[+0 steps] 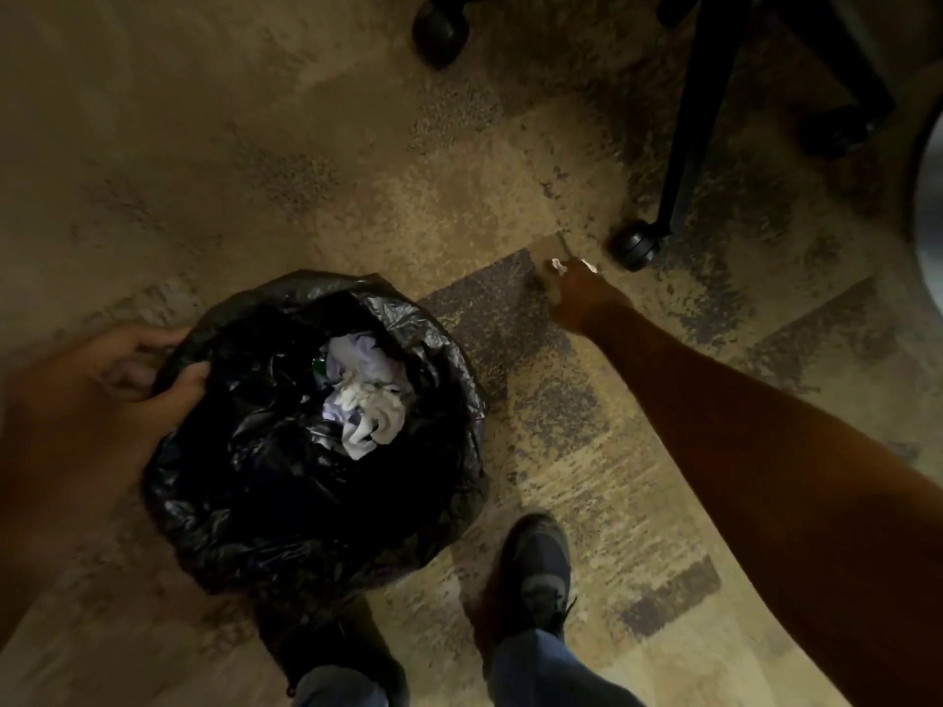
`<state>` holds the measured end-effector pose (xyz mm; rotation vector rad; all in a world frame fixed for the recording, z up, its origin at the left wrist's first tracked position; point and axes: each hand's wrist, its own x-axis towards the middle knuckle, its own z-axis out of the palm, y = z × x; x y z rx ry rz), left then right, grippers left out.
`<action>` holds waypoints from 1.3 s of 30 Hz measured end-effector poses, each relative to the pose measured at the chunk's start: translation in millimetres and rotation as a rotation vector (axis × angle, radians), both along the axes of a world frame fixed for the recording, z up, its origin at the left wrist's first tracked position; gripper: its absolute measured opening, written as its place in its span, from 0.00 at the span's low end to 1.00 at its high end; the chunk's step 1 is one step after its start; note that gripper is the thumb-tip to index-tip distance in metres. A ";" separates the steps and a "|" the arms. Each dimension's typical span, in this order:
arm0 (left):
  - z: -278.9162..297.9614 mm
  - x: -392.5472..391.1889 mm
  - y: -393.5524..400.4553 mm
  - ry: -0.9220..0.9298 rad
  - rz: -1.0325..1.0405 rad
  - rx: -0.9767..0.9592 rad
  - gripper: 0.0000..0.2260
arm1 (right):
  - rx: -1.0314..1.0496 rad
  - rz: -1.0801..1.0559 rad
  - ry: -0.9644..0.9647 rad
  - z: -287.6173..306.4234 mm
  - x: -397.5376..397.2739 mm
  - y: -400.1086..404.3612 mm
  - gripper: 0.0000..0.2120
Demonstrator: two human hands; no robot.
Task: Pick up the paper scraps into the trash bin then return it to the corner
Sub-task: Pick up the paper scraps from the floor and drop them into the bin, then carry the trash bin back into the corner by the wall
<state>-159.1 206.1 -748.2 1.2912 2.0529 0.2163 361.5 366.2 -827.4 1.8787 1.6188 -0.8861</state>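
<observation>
At lower left of the frame, the left hand (97, 395) grips the rim of the trash bin (316, 431), fingers curled over its black liner, with crumpled white paper (365, 395) inside. Right of centre, the right hand (579, 293) reaches down to the carpet (255, 170), fingers closed around a paper scrap (559, 266) near a chair caster (635, 244).

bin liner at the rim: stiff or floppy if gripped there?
Probably floppy: the liner is thin, crinkled black plastic bunched over the bin rim, and the left hand pinches it there. Likely slippery, given its sheen. The bin looks light: only crumpled paper shows inside.
</observation>
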 end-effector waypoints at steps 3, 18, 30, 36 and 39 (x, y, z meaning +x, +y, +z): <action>39.0 44.8 9.7 -0.106 0.102 0.026 0.19 | 0.071 -0.065 0.052 34.6 -8.9 -12.9 0.30; 116.8 92.3 -6.2 -0.199 0.277 -0.109 0.20 | 0.380 -0.014 0.659 237.9 -140.9 -125.8 0.18; 109.0 92.1 -25.6 -0.157 0.382 -0.178 0.20 | 0.445 -0.274 0.587 193.5 -141.9 -142.9 0.09; 97.0 93.6 -39.6 -0.202 0.471 -0.202 0.17 | 0.234 -0.509 0.486 171.9 -116.4 -165.2 0.15; 92.7 95.0 -43.9 -0.231 0.495 -0.220 0.17 | 0.217 -0.519 0.565 166.3 -118.5 -171.3 0.06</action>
